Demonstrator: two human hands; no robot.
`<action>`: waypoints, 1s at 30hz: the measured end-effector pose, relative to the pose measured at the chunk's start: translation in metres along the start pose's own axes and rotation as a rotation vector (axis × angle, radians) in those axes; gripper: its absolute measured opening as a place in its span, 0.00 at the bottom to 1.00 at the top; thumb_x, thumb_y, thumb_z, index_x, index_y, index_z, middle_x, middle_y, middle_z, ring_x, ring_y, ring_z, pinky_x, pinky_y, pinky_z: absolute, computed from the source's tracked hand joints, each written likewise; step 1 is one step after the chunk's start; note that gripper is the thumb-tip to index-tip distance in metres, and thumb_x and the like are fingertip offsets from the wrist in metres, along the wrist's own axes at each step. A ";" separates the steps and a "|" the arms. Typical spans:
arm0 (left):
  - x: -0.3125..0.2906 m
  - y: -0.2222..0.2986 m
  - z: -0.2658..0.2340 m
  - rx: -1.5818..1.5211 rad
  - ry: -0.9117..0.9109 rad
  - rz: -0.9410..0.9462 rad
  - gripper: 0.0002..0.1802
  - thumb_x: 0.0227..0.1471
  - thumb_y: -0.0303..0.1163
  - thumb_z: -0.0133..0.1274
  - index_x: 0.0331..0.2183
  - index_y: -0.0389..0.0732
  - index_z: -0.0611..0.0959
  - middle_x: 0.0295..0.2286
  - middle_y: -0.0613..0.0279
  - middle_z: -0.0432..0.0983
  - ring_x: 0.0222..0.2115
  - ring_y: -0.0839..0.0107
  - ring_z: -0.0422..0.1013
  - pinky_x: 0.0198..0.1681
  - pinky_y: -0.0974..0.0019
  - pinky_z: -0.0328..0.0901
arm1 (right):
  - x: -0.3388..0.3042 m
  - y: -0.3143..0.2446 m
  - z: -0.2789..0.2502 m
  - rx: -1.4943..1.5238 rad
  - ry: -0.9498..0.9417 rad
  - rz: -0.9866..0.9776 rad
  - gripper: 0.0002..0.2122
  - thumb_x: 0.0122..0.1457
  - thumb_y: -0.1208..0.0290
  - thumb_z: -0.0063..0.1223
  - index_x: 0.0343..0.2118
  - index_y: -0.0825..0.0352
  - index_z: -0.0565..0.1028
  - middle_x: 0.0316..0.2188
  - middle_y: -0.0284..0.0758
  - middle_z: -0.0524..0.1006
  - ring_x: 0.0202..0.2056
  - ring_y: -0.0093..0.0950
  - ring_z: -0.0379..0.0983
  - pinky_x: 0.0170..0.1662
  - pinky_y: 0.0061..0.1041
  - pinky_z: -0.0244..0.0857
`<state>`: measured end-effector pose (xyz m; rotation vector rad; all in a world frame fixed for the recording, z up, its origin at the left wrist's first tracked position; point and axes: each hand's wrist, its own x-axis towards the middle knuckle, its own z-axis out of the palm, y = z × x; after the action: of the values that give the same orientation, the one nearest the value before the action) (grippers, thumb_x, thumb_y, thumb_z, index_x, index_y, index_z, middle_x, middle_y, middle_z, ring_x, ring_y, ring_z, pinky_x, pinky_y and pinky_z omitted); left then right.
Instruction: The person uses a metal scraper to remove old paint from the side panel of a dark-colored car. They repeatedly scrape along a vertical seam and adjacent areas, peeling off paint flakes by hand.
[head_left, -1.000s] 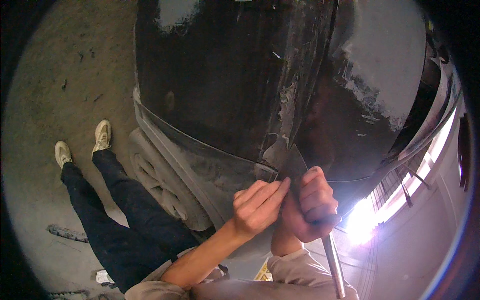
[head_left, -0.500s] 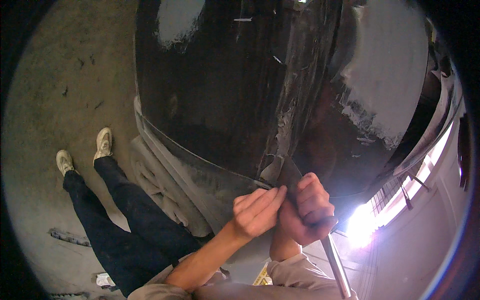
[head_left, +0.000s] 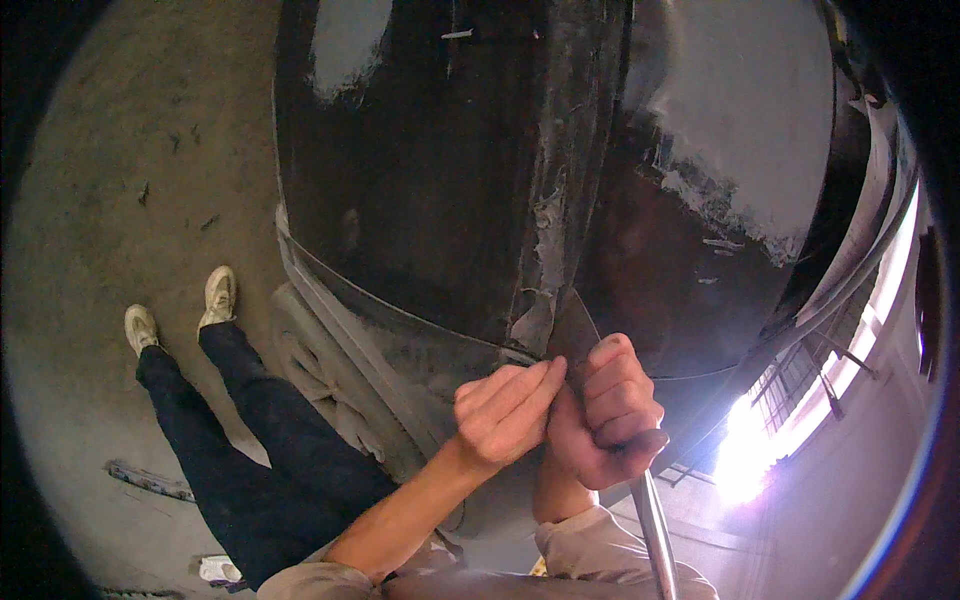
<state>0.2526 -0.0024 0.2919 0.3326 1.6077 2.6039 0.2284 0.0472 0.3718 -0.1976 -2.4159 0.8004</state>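
Observation:
My right hand (head_left: 605, 410) is a closed fist around a tool. A silver metal bar (head_left: 655, 535) runs down from under its thumb, and a flat dark pointed blade (head_left: 573, 325) shows above the fist; whether they are one piece is hidden by the fingers. My left hand (head_left: 508, 408) is closed beside it, fingertips pressed together at the blade's lower left; what they pinch, if anything, is hidden. Just beyond the hands, a torn grey strip (head_left: 533, 320) lifts along a rough seam in a black vehicle body panel (head_left: 420, 200).
Grey filler patches (head_left: 750, 130) mark the panel's right and upper left. To the left, my legs (head_left: 290, 440) stand on a dusty floor (head_left: 100, 200), near a dark slotted strip (head_left: 150, 480). Bright light (head_left: 740, 450) enters at the right by a pale wall (head_left: 850, 480).
The panel and seam sit slightly farther left and higher in view, and my legs slightly right. Both hands keep nearly the same grip and place by the seam, with only a slight shift left.

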 end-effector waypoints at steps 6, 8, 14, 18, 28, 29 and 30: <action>0.007 -0.005 0.001 -0.036 -0.010 -0.030 0.22 0.32 0.18 0.61 0.37 0.27 0.87 0.30 0.53 0.81 0.25 0.64 0.77 0.24 0.67 0.72 | 0.009 0.005 0.003 -0.084 -0.040 -0.018 0.24 0.71 0.59 0.32 0.14 0.57 0.55 0.11 0.26 0.54 0.16 0.23 0.47 0.29 0.32 0.50; 0.012 -0.006 0.002 -0.041 0.005 -0.033 0.23 0.31 0.18 0.61 0.38 0.27 0.87 0.30 0.53 0.81 0.25 0.64 0.77 0.25 0.67 0.72 | 0.015 0.008 0.007 -0.203 -0.040 -0.017 0.23 0.70 0.60 0.32 0.14 0.57 0.54 0.11 0.26 0.54 0.16 0.23 0.47 0.29 0.31 0.50; 0.027 -0.011 -0.003 -0.079 -0.013 -0.061 0.25 0.28 0.18 0.60 0.38 0.26 0.86 0.30 0.53 0.80 0.25 0.64 0.77 0.24 0.67 0.72 | 0.030 0.013 0.022 -0.119 -0.024 0.003 0.21 0.69 0.64 0.34 0.15 0.56 0.53 0.11 0.26 0.54 0.16 0.23 0.47 0.28 0.31 0.50; 0.039 -0.015 -0.002 -0.069 -0.010 -0.064 0.26 0.28 0.18 0.59 0.38 0.26 0.86 0.30 0.53 0.79 0.25 0.64 0.76 0.24 0.67 0.71 | 0.043 0.018 0.028 0.084 0.054 0.069 0.22 0.66 0.71 0.43 0.14 0.61 0.53 0.10 0.28 0.57 0.15 0.26 0.51 0.24 0.31 0.50; 0.068 -0.023 0.013 -0.025 0.089 -0.068 0.17 0.41 0.16 0.60 0.38 0.29 0.88 0.28 0.51 0.81 0.25 0.58 0.77 0.27 0.62 0.72 | 0.079 0.043 0.040 0.197 0.007 -0.018 0.17 0.56 0.84 0.45 0.16 0.61 0.54 0.12 0.28 0.56 0.16 0.25 0.50 0.25 0.31 0.49; 0.070 -0.025 0.014 -0.032 0.095 -0.062 0.17 0.41 0.16 0.60 0.39 0.29 0.88 0.28 0.51 0.81 0.25 0.57 0.77 0.28 0.62 0.72 | 0.080 0.045 0.042 0.326 0.053 0.008 0.18 0.58 0.81 0.45 0.16 0.61 0.54 0.12 0.28 0.55 0.16 0.24 0.49 0.25 0.31 0.48; 0.069 -0.025 0.014 -0.034 0.097 -0.059 0.18 0.40 0.15 0.60 0.39 0.29 0.88 0.29 0.51 0.81 0.26 0.57 0.77 0.28 0.62 0.72 | 0.079 0.046 0.042 0.454 0.103 0.028 0.18 0.60 0.79 0.45 0.16 0.61 0.53 0.12 0.27 0.55 0.16 0.23 0.49 0.25 0.31 0.48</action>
<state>0.1872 0.0325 0.2858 0.1572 1.5731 2.6377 0.1377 0.0876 0.3558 -0.0909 -2.0755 1.2897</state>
